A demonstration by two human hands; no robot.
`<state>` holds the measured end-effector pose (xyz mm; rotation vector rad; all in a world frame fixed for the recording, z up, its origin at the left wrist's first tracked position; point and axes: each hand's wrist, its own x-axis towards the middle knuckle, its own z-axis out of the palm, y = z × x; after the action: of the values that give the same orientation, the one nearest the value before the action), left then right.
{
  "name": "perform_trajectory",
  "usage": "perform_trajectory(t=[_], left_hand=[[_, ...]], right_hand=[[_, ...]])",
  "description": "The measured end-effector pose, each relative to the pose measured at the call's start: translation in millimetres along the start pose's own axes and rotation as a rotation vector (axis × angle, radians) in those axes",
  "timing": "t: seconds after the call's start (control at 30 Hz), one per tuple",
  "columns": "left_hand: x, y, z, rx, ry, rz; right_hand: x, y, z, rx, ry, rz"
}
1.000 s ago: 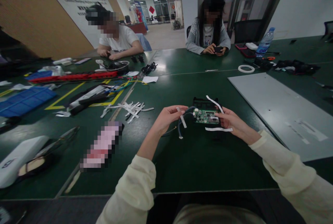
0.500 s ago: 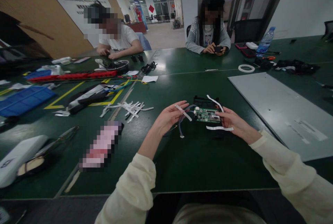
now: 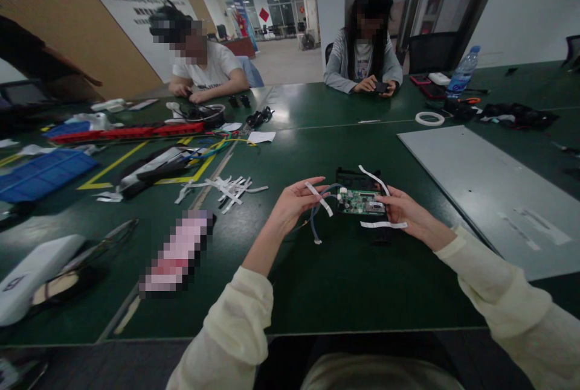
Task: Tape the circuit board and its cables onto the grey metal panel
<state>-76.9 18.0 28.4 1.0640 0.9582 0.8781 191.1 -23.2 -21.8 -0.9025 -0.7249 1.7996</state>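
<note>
Two bare hands are in my view, with a green circuit board (image 3: pixel 362 201) between them, its long axis running left to right over the table (image 3: pixel 362 281). My right hand (image 3: pixel 410 212) holds the board's right end, with a black frame (image 3: pixel 356 179) showing behind it; whether the board touches the table I cannot tell. My left hand (image 3: pixel 294 201) is pinched narrow on a white strip (image 3: pixel 322 204), left of the board and apart from it. Wires (image 3: pixel 313 227) come from the board's left end and loop towards my left fingers, a loose end hanging down towards me; I cannot tell whether those fingers grip any wire along with the strip. As I judge it, that short stretch is the relation that counts: the strip slants from upper left to lower right, across the wires, and my left hand is the nearer to them, my right being at the board's opposite end. At my right hand, an upper strip (image 3: pixel 374 179) curves up and leftward across the frame's right part, while a lower strip (image 3: pixel 384 225) points left just below the board.
</note>
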Motion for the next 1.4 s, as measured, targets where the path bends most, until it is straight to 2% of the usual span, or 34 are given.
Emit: perform_trajectory(t=[0.27,0.47,0.6,0.77,0.87,1.03,1.13,1.2,1.3,1.37,1.4], left_hand=[[-4,4,-0.8,0.051,-0.006,0.041],[-6,9,-0.9,-0.006,-0.019,0.045],[-3,9,-3.4,-0.043,-0.021,-0.014],[1,2,-5.5,0.048,-0.135,-0.144],[3,-2,-4.8,0.139,-0.176,-0.150],[8,-7,-7.8,0.217,-0.143,-0.152],[9,-9,-10.8,0.195,-0.152,-0.159],[9,-9,-12.1,0.179,-0.155,-0.165],[9,-9,-13.0,0.162,-0.173,-0.180],[10,-8,-13.2,0.157,-0.178,-0.197],[10,-8,-13.2,0.157,-0.177,-0.205]], right_hand=[[2,1,-3,0.024,-0.014,-0.007],[-4,-3,4,-0.006,-0.022,0.004],[-10,-6,13,-0.061,-0.087,0.043],[-12,-2,16,-0.143,-0.152,0.077],[-12,1,16,-0.197,-0.191,0.083],[-14,-1,16,-0.266,-0.218,0.070],[-12,-13,7,-0.393,-0.095,-0.012],[-8,-26,-11,-0.578,0.080,-0.150],[-2,-45,-52,-1.128,0.510,-0.436],[0,-51,-86,-1.494,0.800,-0.502],[0,-52,-101,-1.613,0.935,-0.475]])
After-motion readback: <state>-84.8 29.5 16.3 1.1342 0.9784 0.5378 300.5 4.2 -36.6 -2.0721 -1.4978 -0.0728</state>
